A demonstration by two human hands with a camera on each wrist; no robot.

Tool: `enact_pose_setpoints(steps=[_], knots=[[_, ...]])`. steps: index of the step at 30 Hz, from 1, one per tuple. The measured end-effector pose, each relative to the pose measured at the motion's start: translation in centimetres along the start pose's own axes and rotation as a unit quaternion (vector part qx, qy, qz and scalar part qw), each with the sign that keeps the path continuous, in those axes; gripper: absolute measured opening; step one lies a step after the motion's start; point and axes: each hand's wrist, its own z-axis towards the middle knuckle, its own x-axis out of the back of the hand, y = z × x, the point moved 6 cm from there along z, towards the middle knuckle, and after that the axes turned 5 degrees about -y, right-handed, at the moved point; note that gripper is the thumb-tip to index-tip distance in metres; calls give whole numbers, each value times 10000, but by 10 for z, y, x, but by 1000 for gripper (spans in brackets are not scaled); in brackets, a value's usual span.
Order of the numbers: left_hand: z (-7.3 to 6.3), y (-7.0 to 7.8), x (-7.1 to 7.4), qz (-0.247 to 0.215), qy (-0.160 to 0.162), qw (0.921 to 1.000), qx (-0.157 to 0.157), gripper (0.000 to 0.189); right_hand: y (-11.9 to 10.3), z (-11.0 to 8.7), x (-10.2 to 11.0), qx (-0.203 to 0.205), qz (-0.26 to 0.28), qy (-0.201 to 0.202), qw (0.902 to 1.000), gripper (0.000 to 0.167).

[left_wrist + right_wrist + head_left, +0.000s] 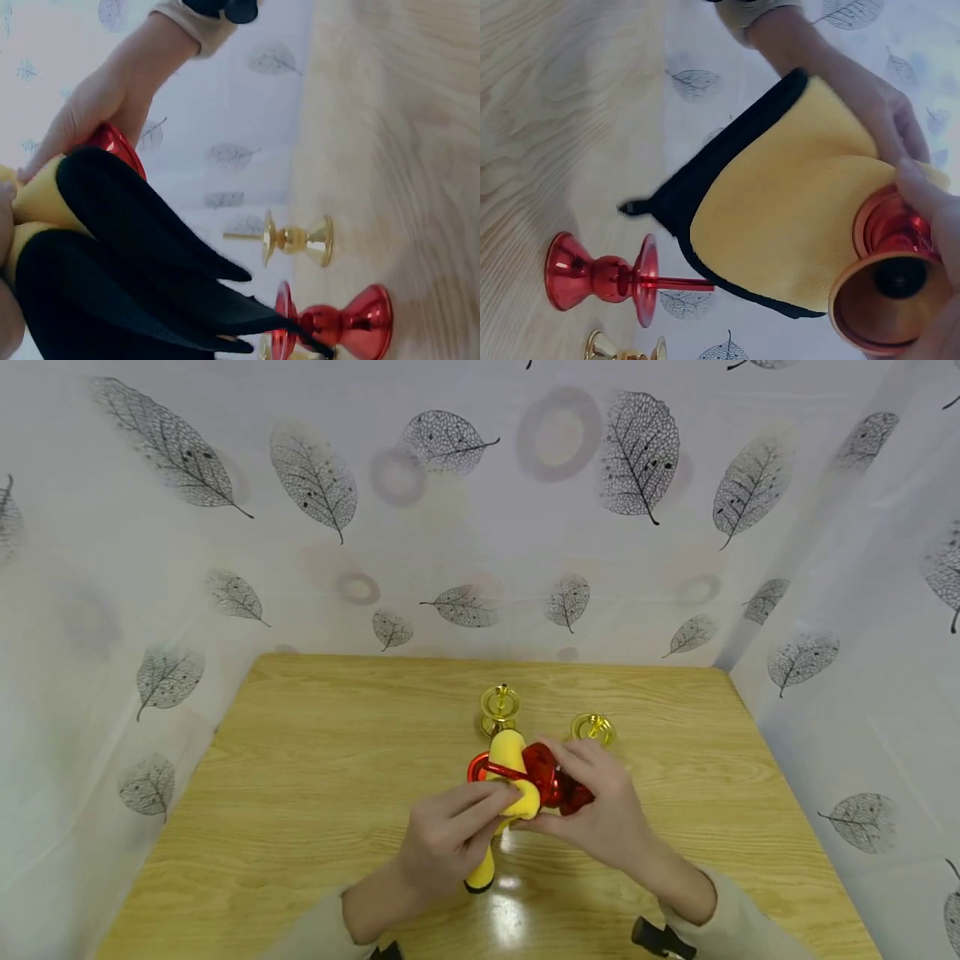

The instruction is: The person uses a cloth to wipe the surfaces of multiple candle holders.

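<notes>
My right hand (pixel 611 810) grips a shiny red metal candlestick (pixel 553 781) above the table, its hollow base facing the right wrist camera. My left hand (pixel 453 831) pinches a yellow cloth (pixel 508 748) with a black border. Folds of the cloth lie against the red candlestick at its dish end. In the right wrist view the cloth (pixel 780 202) hangs down between the hands, and the underside of the held candlestick (pixel 889 304) shows a dark hole. The cloth partly covers the held candlestick in the head view.
A second red candlestick (pixel 604 277), with a dish and a spike, stands on the wooden table (pixel 315 760) just beyond the cloth. Two gold candlesticks stand further back, one (pixel 500 703) in the middle and one (pixel 592 727) to the right. Leaf-patterned sheeting (pixel 465 527) surrounds the table.
</notes>
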Motion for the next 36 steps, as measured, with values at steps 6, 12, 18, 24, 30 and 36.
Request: enact_pose_setpoints(steps=[6, 12, 18, 24, 30, 36], knots=[[3, -3, 5, -37, -400, 9972, -628, 23, 7, -2, 0, -916, 2164, -912, 9677, 75], [3, -4, 4, 55, -378, 9975, -600, 25, 0, 1, 3, -537, 1247, -630, 9887, 74], [3, -3, -1, -111, -194, 9997, 94, 23, -11, 2, 3, 466, -1046, 101, 9934, 71], [2, -5, -2, -629, 74, 9934, 959, 21, -22, 1, 0, 1174, -2454, 608, 9604, 72], [-2, -8, -1, -747, 106, 9891, 1264, 15, -18, 6, 2, 1153, -1891, -41, 9752, 62], [-4, -7, 0, -388, -59, 9949, 927, 20, -9, 6, 6, 509, -653, -827, 9931, 80]])
